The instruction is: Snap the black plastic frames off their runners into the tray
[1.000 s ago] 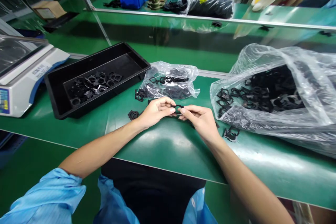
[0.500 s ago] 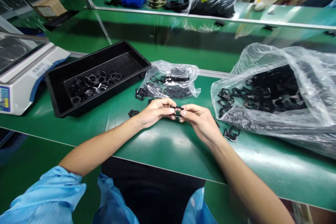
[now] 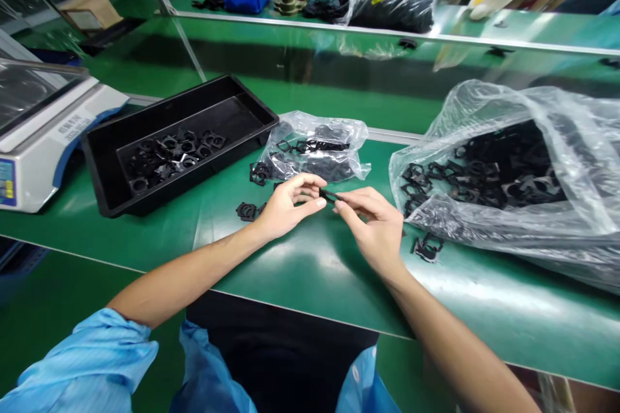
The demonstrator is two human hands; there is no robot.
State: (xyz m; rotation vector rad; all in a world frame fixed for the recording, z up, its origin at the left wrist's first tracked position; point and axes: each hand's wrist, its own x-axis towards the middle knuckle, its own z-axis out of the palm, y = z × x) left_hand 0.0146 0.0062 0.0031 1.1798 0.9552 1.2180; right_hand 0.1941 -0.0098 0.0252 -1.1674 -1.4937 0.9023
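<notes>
Jutting from right fingers, black piece

matt black plastic parts, glossy green benchtop.

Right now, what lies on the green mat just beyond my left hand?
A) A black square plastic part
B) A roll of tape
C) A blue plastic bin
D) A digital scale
A: a black square plastic part lies on the green mat, close beyond the left hand.
</notes>
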